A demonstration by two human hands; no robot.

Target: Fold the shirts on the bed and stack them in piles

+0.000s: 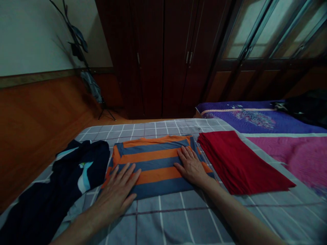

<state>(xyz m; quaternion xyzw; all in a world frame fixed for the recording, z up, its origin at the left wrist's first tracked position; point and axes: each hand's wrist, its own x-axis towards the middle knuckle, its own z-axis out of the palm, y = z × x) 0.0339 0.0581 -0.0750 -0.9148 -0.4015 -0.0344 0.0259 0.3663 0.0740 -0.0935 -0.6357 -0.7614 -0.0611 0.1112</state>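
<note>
An orange and grey-blue striped shirt lies flat on the bed, its sleeves folded in at the sides. My left hand rests on its lower left part with the fingers spread. On the right side of the shirt lies my right hand, palm down, fingers stretched out and a little apart. Neither hand grips anything. A folded red cloth lies just to the right of the shirt. To the left is a loose heap of dark navy clothing with light blue and white panels.
A grey checked bedsheet covers the bed. A purple and pink bedspread with a dark bundle adjoins at the right. Beyond stand a dark wardrobe and a coat stand with things hung on it.
</note>
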